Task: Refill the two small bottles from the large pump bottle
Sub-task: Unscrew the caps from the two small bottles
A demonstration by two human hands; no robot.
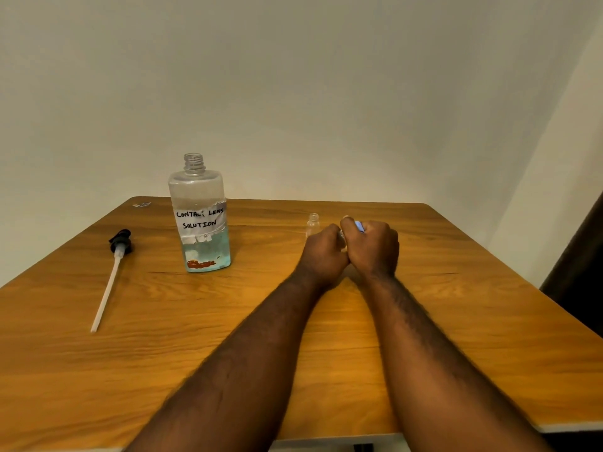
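The large clear bottle [199, 220], labelled "contact lens solution", stands uncapped left of centre on the wooden table [130, 337], with blue liquid in its lower part. Its black pump head with the long white tube [112, 272] lies flat to the left. One small clear bottle [313, 223] stands open just behind my left hand [323, 256]. Both hands are pressed together around a second small bottle [341, 237], mostly hidden. My left hand grips its body. My right hand [372, 246] curls over its top, where a bit of blue cap [359, 226] shows.
A small scrap of foil or paper [141, 204] lies at the table's far left corner. A plain wall rises right behind the table's back edge. A dark curtain or furniture edge [577, 272] stands beyond the table's right side.
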